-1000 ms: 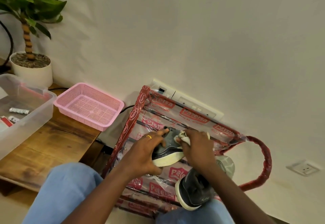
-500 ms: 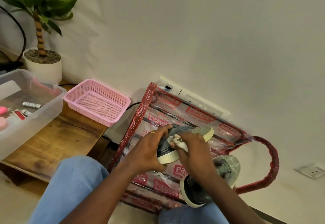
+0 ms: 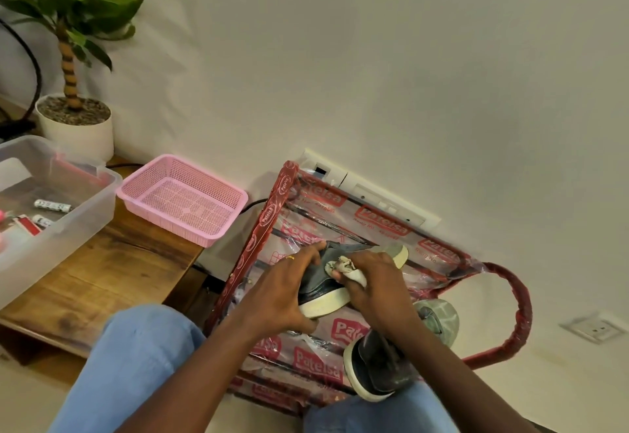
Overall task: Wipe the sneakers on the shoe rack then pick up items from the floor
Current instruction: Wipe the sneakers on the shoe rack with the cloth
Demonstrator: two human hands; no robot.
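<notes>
A dark grey sneaker point(image 3: 318, 284) with a cream sole lies on its side on the red shoe rack point(image 3: 269, 218), which is wrapped in printed clear plastic. My left hand point(image 3: 284, 291) grips this sneaker around its heel end. My right hand point(image 3: 376, 284) holds a bunched white cloth point(image 3: 343, 267) and presses it against the sneaker's upper. The second grey sneaker point(image 3: 377, 369) sits lower right on the rack, partly hidden behind my right forearm.
A pink mesh basket point(image 3: 183, 199), a clear plastic bin point(image 3: 58, 201) with small items and a potted plant point(image 3: 73, 119) stand on a low wooden table point(image 3: 102, 279) to the left. Wall sockets point(image 3: 595, 329) sit low on the wall. My blue-clad knees fill the bottom.
The view has shifted slightly right and down. My right hand has slid the cloth along the sneaker's upper while my left hand keeps its hold.
</notes>
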